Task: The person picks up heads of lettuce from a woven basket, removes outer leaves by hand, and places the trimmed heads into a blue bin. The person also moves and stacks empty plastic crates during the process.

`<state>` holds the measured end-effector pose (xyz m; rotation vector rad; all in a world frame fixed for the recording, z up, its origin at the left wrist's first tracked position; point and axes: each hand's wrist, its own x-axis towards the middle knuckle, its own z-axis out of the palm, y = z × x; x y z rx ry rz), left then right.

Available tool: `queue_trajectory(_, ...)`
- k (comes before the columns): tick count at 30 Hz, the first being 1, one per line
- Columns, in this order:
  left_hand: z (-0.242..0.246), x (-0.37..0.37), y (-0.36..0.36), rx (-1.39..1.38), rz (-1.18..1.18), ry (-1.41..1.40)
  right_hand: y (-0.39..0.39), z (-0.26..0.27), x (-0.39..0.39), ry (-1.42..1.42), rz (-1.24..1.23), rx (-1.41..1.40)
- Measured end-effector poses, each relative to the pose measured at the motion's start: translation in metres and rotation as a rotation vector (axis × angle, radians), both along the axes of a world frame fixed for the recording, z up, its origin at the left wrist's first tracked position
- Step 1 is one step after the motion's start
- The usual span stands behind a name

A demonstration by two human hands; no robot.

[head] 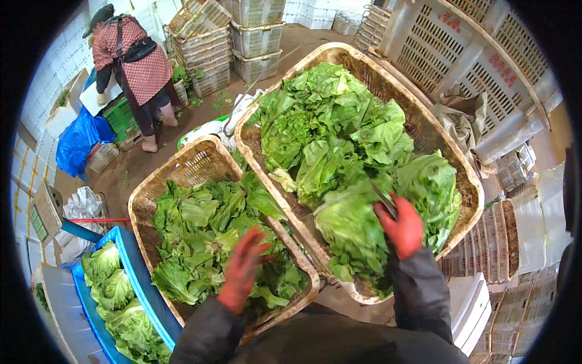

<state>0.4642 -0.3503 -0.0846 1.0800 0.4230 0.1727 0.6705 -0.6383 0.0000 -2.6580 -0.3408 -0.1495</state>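
Note:
Both hands wear red gloves. My right hand (401, 225) grips a knife (384, 201) over a lettuce head (350, 218) in the large plastic crate (468, 182). More green lettuce heads (332, 109) fill this crate, which has dirt on its inner walls. My left hand (245, 266), slightly blurred, is above the smaller crate (136, 218) with its fingers apart and nothing seen in them. Loose lettuce leaves (200, 214) lie in that crate. At the lower left, a blue bin (145, 291) contains whole lettuce heads (118, 291).
A co-worker (136, 59) bends over a green crate (120, 118) beside a blue plastic bag (82, 141). Stacked crates (204, 63) stand at the back. Large slatted bins (454, 50) rise at the upper right. A scale display (45, 214) stands at the left.

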Motion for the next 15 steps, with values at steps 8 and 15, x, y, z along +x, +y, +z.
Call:
queue_trajectory(8,0.062,0.114,-0.097,0.478,-0.224,-0.564,-0.060,-0.011,-0.013,0.243,0.028,0.935)
queue_trajectory(15,0.151,0.027,0.019,1.289,-0.303,-0.448,-0.022,0.017,-0.050,0.867,0.242,1.138)
